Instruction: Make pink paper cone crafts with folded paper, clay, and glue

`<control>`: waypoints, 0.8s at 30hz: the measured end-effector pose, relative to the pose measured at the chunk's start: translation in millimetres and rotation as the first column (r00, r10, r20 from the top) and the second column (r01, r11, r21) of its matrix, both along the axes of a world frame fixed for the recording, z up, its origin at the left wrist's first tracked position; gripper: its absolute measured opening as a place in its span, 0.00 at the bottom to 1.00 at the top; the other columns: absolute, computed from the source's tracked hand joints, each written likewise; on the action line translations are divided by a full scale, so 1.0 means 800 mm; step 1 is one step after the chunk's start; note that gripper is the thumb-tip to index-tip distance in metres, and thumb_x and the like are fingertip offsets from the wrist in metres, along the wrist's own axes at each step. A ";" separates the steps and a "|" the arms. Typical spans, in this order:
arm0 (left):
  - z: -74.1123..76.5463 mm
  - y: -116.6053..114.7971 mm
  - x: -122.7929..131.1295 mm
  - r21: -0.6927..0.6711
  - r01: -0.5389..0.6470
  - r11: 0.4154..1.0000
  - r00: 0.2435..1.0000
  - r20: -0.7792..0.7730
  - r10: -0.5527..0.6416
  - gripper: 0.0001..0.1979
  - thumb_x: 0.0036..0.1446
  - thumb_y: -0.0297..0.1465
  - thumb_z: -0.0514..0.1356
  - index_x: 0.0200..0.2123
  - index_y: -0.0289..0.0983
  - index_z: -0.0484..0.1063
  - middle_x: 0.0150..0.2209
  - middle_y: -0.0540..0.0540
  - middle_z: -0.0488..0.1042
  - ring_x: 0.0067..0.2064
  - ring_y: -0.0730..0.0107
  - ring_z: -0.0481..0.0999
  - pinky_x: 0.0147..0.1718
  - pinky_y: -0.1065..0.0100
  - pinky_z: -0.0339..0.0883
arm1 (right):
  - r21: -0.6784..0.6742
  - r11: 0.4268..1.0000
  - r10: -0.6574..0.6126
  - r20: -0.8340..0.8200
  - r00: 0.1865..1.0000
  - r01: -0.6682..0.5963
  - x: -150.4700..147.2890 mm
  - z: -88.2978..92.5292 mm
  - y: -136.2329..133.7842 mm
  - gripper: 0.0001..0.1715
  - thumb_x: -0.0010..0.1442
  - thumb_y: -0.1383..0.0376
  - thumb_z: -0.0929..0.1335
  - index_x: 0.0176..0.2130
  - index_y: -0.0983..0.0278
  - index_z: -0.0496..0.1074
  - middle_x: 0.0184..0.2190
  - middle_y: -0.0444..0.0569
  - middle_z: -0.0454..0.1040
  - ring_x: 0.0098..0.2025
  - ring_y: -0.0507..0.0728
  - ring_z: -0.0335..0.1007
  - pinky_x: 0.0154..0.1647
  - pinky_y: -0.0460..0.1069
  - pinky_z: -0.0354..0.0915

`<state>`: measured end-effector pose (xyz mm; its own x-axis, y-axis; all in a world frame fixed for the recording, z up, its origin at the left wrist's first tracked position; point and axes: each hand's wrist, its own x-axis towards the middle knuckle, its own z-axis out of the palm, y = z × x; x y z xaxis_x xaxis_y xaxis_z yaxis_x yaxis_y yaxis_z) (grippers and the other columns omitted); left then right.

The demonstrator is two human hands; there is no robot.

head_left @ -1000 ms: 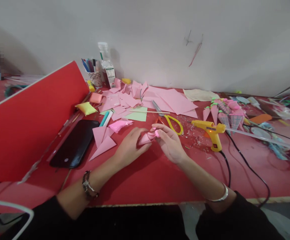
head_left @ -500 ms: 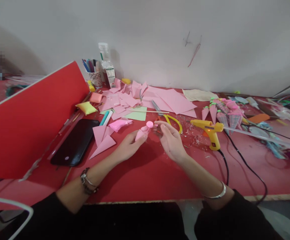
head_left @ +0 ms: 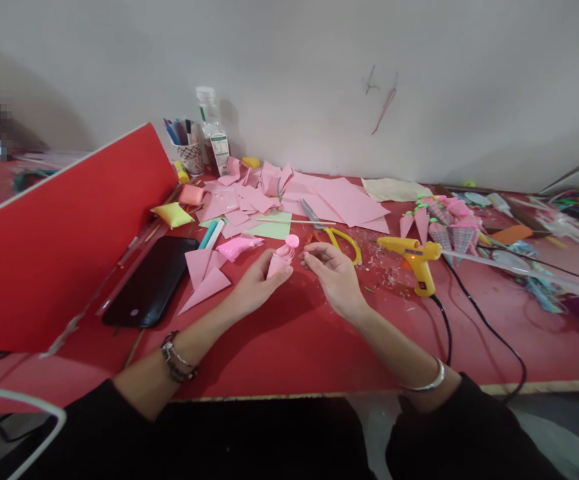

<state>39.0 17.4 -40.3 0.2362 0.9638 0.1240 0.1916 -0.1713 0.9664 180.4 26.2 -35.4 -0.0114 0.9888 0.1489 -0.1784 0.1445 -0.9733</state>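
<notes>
My left hand is closed round a small pink paper cone. Coiled pink clay tops the cone, and a brighter pink clay ball stands out at its upper end. Just to the right, my right hand pinches a tiny bit of pink clay between thumb and fingertips, a short gap away from the cone. Left of the hands lie a pink clay packet and cut pink paper pieces. Scissors with yellow handles rest behind my right hand.
A yellow glue gun with a black cable lies to the right, before a pile of finished cones. On the left are a black phone and a leaning red board. A bottle and pen cup stand by the wall.
The cone in my left hand has moved slightly left and tilted more upright. My right hand has shifted a little left, its fingertips now pinched lower beside the cone.
</notes>
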 end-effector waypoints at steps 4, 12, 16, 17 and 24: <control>0.006 -0.003 0.000 -0.029 0.008 1.000 0.998 -0.067 -0.010 0.09 0.49 0.37 0.50 0.24 0.37 0.60 0.24 0.51 0.62 0.28 0.74 0.62 0.27 0.72 0.59 | 0.067 0.998 -0.004 0.115 0.993 -0.004 0.001 0.003 -0.004 0.03 0.46 0.66 0.67 0.28 0.61 0.70 0.25 0.41 0.71 0.28 0.49 0.67 0.34 0.48 0.66; 0.006 -0.008 0.001 0.070 -0.005 0.998 0.949 -0.315 0.027 0.10 0.51 0.35 0.49 0.22 0.36 0.57 0.20 0.55 0.58 0.22 0.76 0.58 0.21 0.73 0.52 | 0.474 0.880 -0.230 0.490 0.841 -0.036 0.007 0.014 -0.012 0.04 0.51 0.67 0.66 0.29 0.58 0.71 0.30 0.44 0.64 0.33 0.51 0.63 0.36 0.50 0.63; 0.004 -0.007 -0.001 0.189 0.043 0.981 0.869 -0.492 0.057 0.07 0.52 0.31 0.49 0.26 0.35 0.62 0.23 0.52 0.65 0.25 0.73 0.63 0.23 0.72 0.54 | 0.596 0.795 -0.324 0.577 0.750 -0.115 0.011 0.015 -0.011 0.06 0.52 0.67 0.65 0.31 0.57 0.72 0.31 0.44 0.62 0.37 0.53 0.62 0.41 0.51 0.60; 0.003 -0.007 -0.002 0.202 0.054 0.978 0.847 -0.528 0.063 0.07 0.52 0.31 0.49 0.27 0.35 0.63 0.24 0.50 0.67 0.26 0.72 0.65 0.24 0.71 0.55 | 0.608 0.781 -0.331 0.593 0.734 -0.140 0.011 0.015 -0.010 0.07 0.53 0.67 0.65 0.31 0.56 0.72 0.32 0.44 0.62 0.37 0.53 0.61 0.41 0.51 0.60; 0.005 -0.010 -0.002 0.248 0.083 0.965 0.714 -0.690 0.116 0.08 0.52 0.31 0.49 0.31 0.35 0.65 0.30 0.45 0.72 0.31 0.65 0.71 0.24 0.70 0.57 | 0.596 0.780 -0.351 0.667 0.657 -0.188 0.011 0.014 -0.010 0.08 0.54 0.66 0.65 0.31 0.54 0.73 0.33 0.44 0.63 0.39 0.54 0.61 0.42 0.53 0.59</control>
<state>37.3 9.7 -36.6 0.3347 0.9286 0.1604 0.7943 -0.3696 0.4821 189.0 17.9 -24.4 -0.3019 0.6986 0.6487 0.5659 0.6789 -0.4679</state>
